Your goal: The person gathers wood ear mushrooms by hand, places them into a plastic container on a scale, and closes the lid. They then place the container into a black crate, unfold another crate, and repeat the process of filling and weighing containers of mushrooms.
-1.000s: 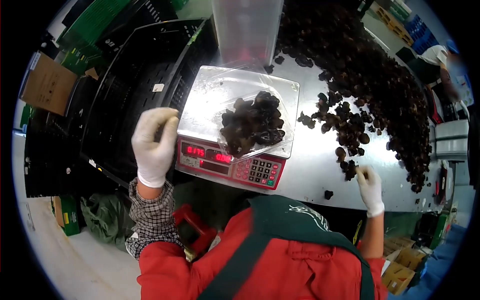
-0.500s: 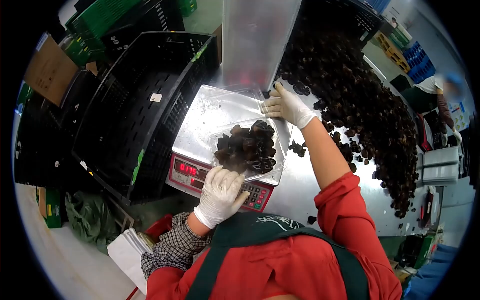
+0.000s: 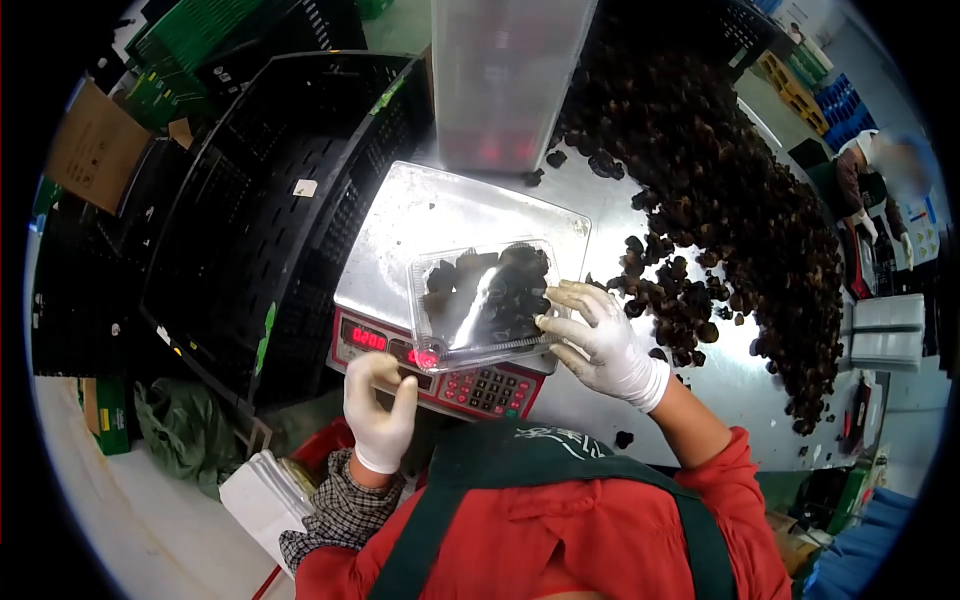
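Note:
A clear plastic clamshell box (image 3: 425,335) rests on the metal weighing plate of a red digital scale (image 3: 350,350), its lid over a heap of dark, fungus-like pieces (image 3: 490,295). Gloved in white, my right hand (image 3: 605,345) grips the box's right edge, fingertips on the lid. My left hand (image 3: 380,415), also gloved, hovers by the scale's front left edge, away from the box. Its thumb and fingers are bent but apart, with nothing between them. The scale's red display seems to read 0.200.
A big black crate (image 3: 290,220) stands left of the scale. Behind it rises a tall stack of clear plastic containers (image 3: 505,80). Dark pieces form a large pile (image 3: 710,190) across the metal table (image 3: 600,215). At far right, a co-worker (image 3: 865,190) stands near stacked trays (image 3: 887,335).
The lid has come down over the dark pieces. My right hand has moved from the back of the scale to the box's right edge; my left has left the box's front. The display rose from 0.175.

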### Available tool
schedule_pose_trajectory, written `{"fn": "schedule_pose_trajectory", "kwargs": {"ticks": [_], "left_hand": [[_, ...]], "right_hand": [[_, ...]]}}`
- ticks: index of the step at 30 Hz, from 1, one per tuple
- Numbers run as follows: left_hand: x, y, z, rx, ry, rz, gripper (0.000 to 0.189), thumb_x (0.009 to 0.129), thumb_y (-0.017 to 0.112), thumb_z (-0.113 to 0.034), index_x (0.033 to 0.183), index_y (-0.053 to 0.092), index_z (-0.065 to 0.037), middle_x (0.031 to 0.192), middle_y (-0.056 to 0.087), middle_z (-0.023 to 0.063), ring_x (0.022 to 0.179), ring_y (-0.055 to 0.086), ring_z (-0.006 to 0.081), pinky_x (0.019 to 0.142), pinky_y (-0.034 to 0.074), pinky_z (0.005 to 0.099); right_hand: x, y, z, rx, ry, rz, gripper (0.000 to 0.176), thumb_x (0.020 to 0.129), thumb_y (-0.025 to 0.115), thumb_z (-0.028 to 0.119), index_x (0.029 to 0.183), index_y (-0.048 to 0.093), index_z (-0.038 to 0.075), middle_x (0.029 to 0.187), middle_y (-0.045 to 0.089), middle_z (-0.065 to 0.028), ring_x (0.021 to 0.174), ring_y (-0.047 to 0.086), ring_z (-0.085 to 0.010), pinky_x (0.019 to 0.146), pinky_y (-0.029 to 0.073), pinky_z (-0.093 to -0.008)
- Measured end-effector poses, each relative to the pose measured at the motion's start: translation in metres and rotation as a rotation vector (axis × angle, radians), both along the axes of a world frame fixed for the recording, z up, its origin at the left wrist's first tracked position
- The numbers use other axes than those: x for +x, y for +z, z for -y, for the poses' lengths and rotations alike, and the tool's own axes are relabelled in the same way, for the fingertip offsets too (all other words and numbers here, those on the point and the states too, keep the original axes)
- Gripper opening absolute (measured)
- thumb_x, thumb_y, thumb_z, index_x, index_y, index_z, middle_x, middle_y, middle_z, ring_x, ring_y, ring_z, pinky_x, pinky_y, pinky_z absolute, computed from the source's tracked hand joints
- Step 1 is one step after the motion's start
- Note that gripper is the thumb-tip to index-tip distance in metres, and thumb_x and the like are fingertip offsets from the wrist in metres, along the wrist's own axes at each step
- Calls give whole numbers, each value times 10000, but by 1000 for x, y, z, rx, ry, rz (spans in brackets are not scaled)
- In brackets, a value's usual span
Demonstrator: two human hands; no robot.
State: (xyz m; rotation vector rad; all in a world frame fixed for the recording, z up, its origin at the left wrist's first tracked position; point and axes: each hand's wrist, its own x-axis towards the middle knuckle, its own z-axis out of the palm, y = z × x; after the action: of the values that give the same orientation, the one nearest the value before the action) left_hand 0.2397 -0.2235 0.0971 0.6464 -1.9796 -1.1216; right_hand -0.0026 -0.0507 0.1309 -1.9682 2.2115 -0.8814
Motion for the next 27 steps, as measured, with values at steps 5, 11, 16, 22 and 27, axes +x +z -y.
{"fn": "schedule_pose_trajectory", "kwargs": {"ticks": [5,11,16,22,27], "left_hand": [[-19,7,6,938,-179,48,291,847,621,-12,1101,487,36,909,620,115,719,614,151,674,513,263],[-24,4,21,1284,-284,29,121,850,576,-24,961,531,-11,864,631,117,692,635,199,671,540,326],[-21,-2,36,1238,-427,115,129,834,578,50,887,495,-34,813,638,132,667,656,226,647,551,326],[-12,56,45,774,-420,-64,159,844,587,24,942,472,-28,823,641,118,710,660,201,681,555,322],[-33,105,97,736,-477,-461,606,855,689,-209,1348,390,-20,1269,542,131,1087,596,273,886,539,422]], "right_hand": [[10,-20,-10,-124,-153,224,395,722,701,43,1108,618,60,1173,577,-203,1141,523,-368,948,442,-414],[0,-36,-19,212,-377,1463,287,865,633,91,1101,514,-23,958,643,-88,794,645,-148,735,520,-269],[6,-39,-10,51,-331,1617,135,871,595,59,934,479,26,741,595,-62,616,626,-145,532,503,-236],[15,17,12,-96,-205,1445,132,874,584,78,905,463,36,804,592,-85,619,578,-118,571,482,-232],[38,86,92,-160,-1,1137,158,897,584,122,877,455,33,781,602,-70,679,602,-122,674,506,-275]]}}
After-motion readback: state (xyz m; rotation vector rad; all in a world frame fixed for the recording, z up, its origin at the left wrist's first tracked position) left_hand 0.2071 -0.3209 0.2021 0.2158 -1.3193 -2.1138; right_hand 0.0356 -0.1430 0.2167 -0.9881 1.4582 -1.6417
